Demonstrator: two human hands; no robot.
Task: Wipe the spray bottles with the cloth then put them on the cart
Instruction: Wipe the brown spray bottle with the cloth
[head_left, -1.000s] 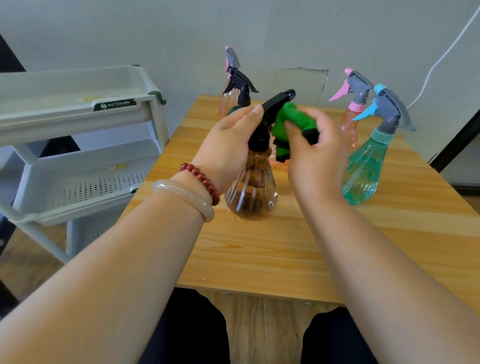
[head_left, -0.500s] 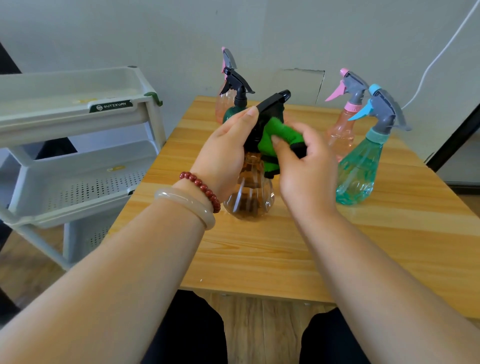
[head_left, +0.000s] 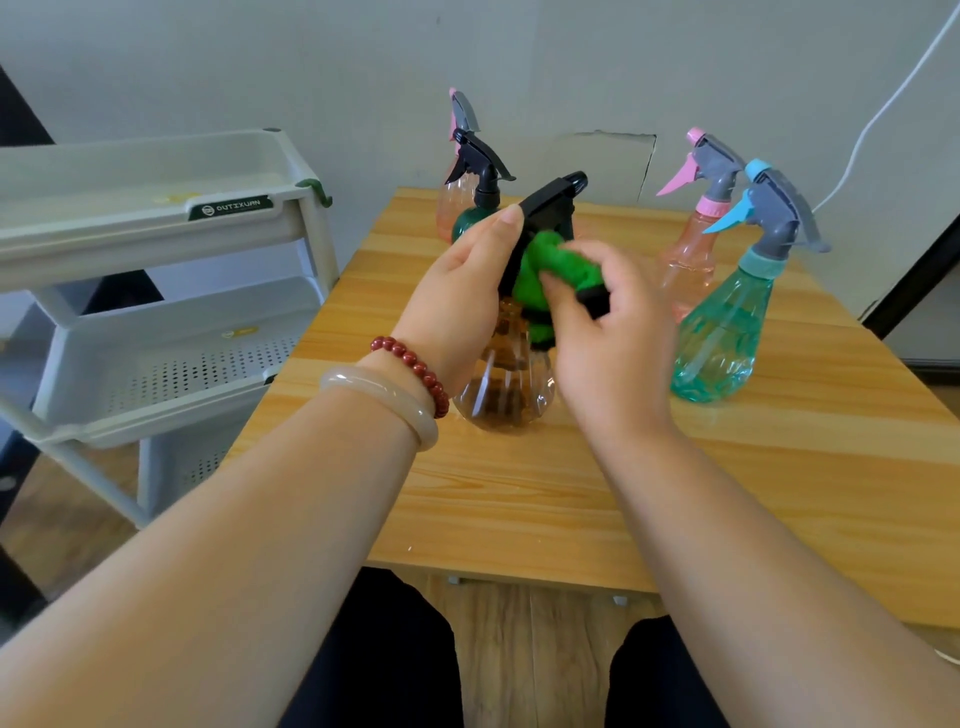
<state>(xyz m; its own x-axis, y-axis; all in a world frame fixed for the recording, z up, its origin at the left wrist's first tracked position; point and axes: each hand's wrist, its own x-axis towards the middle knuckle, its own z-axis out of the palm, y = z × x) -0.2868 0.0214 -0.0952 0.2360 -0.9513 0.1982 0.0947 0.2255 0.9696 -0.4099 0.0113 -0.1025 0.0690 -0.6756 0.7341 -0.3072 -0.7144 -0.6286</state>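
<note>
A brown clear spray bottle (head_left: 506, 392) with a black trigger head stands tilted on the wooden table (head_left: 571, 493). My left hand (head_left: 457, 296) grips its neck and head. My right hand (head_left: 608, 332) holds a green cloth (head_left: 550, 265) pressed against the trigger and neck. Behind stand a green bottle with a black head (head_left: 480, 176), partly hidden by my left hand, and a pink bottle (head_left: 452, 200). At the right are a second pink bottle (head_left: 693, 244) and a teal bottle (head_left: 724, 332). The white cart (head_left: 150, 228) stands left of the table.
The cart has a top tray and a perforated lower shelf (head_left: 171, 364), both without bottles. A white cable (head_left: 883, 109) runs down the wall at the right. My knees show below the table's front edge.
My right hand has slid the cloth down from the trigger head toward the bottle's neck. The left hand keeps its grip.
</note>
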